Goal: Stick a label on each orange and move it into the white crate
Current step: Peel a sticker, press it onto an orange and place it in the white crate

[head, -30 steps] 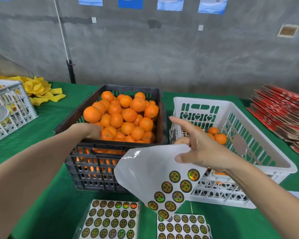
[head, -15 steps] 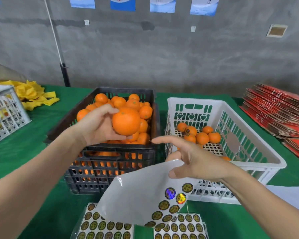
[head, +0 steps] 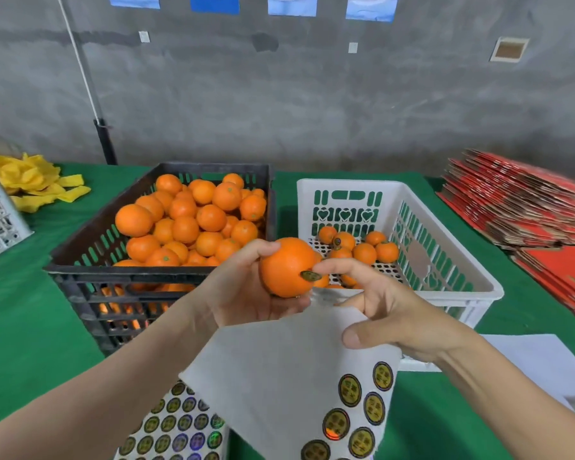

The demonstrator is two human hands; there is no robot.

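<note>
The left hand (head: 246, 293) is cupping an orange (head: 286, 267) from below and behind, fingers wrapped around its left side, lifting it above the gap between the two crates. The right hand (head: 392, 310) is reaching in from four o'clock of the fruit, its forefinger pressing a round gold label (head: 311, 276) against the orange's right flank; the label looks to be partly stuck and partly lifted, though the angle is making that hard to judge. The same right hand is also pinching a curled label sheet (head: 279, 376) between the thumb and the lower fingers, the sheet hanging down toward six o'clock with a few gold stickers showing at its lower right.

At eleven o'clock of the held orange, the black crate (head: 80, 260) is sitting heaped with loose oranges (head: 196, 220). At two o'clock, the white crate (head: 445, 260) is holding a small cluster of oranges (head: 356, 247) at its far end, one of them showing a dark label on top. Another full sticker sheet (head: 180, 426) is lying flat on the green table (head: 24, 327) at seven o'clock, partly under the left forearm. Yellow bags (head: 30, 180) are piled at the far left, and red flat cartons (head: 528, 207) are stacked at the far right.
</note>
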